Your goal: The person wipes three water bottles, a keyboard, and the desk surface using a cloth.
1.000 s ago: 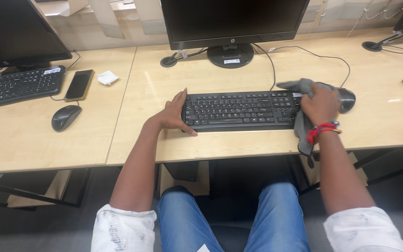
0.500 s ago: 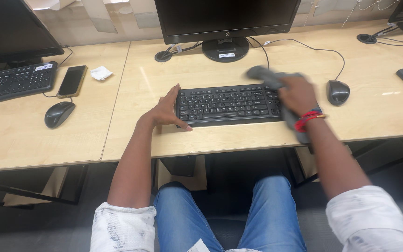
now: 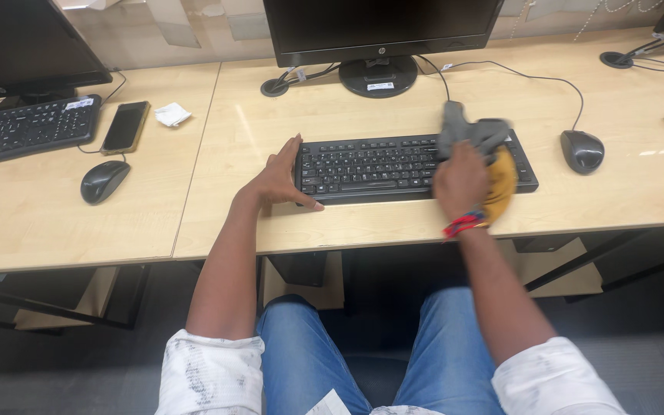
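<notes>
The right hand [image 3: 461, 180] is closed around a bunched cloth [image 3: 479, 142] — grey on the outside with a yellow-orange side showing by the wrist — and presses it onto the right half of the black keyboard [image 3: 363, 165]. The cloth sticks up past the knuckles and looks a little blurred, and the fist covers the keys beneath it, so the contact itself is hidden. Gripping the cloth in a wad rather than spread flat gives the hand a firm pad to push with.

The left hand [image 3: 282, 180] lies open, fingers straight, its palm side against the keyboard's left end and the thumb stretched along the front edge. It grips nothing; set like that, it seems to brace the keyboard so that it does not slide away from the pushing hand.

The keyboard lies between the two hands on a pale wooden desk [image 3: 393, 223], square to the front edge. Just beyond the hands stands a monitor [image 3: 382, 31] on a round foot, its cables trailing to the right. A black mouse [image 3: 582, 151] sits to the right of the right hand, well apart from it.

Off to the left of the left hand, on the neighbouring desk, lie another mouse [image 3: 104, 180], a phone [image 3: 125, 127], a crumpled white tissue [image 3: 171, 114] and a second keyboard [image 3: 28, 128] — none of them near either hand.
</notes>
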